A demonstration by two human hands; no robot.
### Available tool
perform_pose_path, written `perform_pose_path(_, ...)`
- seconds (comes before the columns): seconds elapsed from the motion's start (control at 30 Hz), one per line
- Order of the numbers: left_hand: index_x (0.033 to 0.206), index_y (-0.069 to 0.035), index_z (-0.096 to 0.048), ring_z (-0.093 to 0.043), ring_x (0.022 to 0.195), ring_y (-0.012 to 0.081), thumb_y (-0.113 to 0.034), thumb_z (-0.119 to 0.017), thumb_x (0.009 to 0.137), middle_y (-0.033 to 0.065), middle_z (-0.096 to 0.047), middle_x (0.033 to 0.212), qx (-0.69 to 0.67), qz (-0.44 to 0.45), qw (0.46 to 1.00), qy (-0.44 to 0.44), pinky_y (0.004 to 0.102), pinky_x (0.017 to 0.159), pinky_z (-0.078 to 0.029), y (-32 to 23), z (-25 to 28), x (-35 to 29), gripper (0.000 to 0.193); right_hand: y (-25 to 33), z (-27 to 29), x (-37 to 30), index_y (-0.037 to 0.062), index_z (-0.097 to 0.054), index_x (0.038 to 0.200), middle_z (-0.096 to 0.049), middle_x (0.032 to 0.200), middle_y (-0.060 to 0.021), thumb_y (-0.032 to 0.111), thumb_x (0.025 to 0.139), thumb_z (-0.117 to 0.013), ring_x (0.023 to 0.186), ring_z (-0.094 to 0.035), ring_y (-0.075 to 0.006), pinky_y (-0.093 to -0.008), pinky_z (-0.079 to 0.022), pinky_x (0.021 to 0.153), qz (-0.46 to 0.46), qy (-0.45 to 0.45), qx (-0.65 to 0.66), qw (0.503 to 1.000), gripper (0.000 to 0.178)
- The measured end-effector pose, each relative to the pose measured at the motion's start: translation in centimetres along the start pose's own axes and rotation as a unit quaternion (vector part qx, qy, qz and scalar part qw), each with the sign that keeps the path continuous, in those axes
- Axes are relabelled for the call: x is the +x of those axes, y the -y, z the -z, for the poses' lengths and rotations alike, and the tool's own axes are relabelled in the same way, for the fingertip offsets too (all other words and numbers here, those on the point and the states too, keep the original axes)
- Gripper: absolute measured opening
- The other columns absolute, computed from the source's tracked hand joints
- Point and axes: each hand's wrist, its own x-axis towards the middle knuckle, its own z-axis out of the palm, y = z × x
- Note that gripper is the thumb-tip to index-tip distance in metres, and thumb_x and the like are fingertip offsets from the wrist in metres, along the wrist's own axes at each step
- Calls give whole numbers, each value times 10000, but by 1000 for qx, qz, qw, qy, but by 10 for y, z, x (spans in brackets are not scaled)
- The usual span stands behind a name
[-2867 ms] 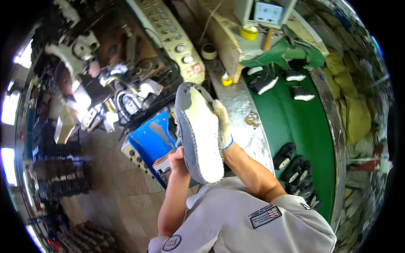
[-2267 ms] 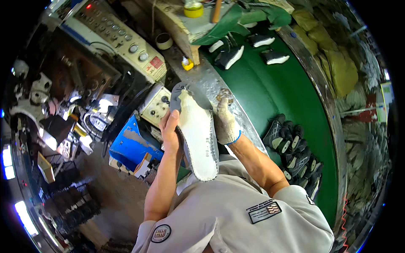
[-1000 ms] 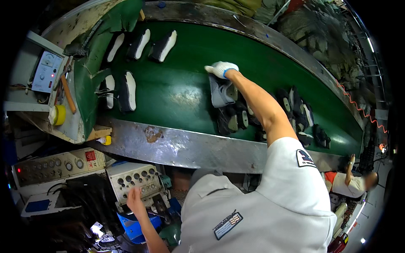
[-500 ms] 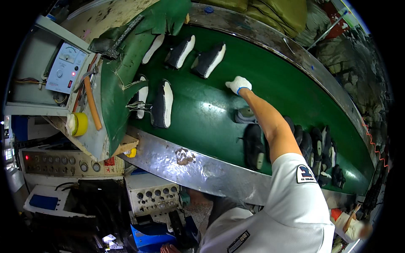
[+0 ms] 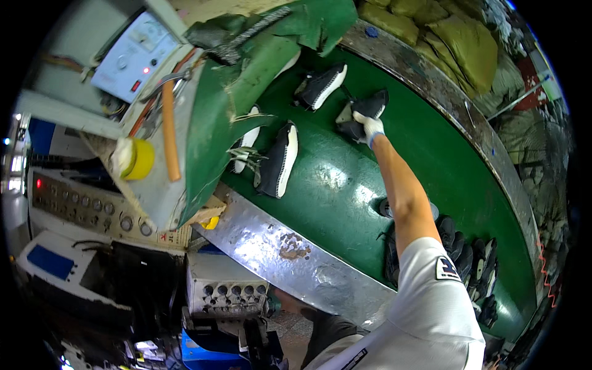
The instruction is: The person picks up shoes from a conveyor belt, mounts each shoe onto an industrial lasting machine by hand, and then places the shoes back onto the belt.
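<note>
Shoe [image 5: 365,112] now in right hand [image 5: 372,125]

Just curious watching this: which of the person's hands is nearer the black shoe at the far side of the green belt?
Right. The gloved right hand grips that black shoe; the left hand is out of view.

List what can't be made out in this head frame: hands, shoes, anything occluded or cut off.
- Left hand: not in the head view, out of frame or behind the torso.
- Right hand: gloved, on a black shoe; grip hidden by the glove.
- Dark shoes on the green belt: partly hidden by the right arm and sleeve.
- Yellow roll: too small to identify.
</note>
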Motion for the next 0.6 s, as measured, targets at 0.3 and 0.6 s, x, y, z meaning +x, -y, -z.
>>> perform_pose_path(0.3,1024,12,-672,-639,952,410,-153,-613,927,202,-679,1054,-211,50,976,1,480,799,-508,-10,12,33,200,-84,23,-367,45,-452,1435,-570,1380,-144,361,907,-695,1237,-573,-297,-470,-413,1108,-115,485,320,805,661)
perform_pose_path(0.6,1355,42,-533,-668,992,207,-318,-611,987,127,-669,1151,-818,221,531,-3,337,829,-542,44,62,127,520,-170,-104,-616,27,-615,1220,-644,863,-28,255,1012,-568,718,-634,-138,-291,-530,665,-373,504,173,759,312)
